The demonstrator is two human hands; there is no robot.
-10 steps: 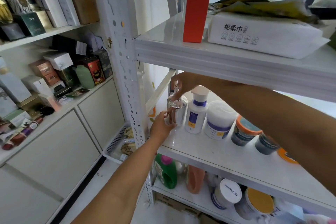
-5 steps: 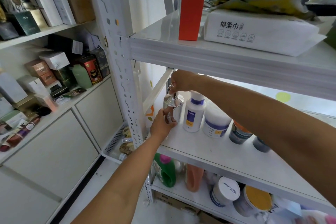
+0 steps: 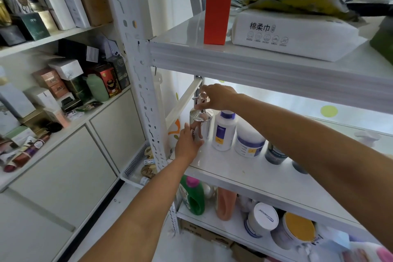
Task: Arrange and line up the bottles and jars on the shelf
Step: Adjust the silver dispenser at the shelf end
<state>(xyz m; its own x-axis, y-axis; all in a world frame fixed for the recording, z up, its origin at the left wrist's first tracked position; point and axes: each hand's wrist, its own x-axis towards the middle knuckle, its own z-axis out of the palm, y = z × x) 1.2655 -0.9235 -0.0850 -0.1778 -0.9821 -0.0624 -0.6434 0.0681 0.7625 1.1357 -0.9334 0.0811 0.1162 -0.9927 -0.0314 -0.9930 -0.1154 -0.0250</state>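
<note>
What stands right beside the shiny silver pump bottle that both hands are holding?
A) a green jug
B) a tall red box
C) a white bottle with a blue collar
C: the white plastic bottle with a blue collar stands just right of the shiny silver pump bottle.

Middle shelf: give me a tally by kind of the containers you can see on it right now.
Silver pump bottle: 1
White bottle: 1
White tub: 1
Dark jars: 2
Total: 5 visible; the right end of the middle shelf is hidden, so more may stand there.
</note>
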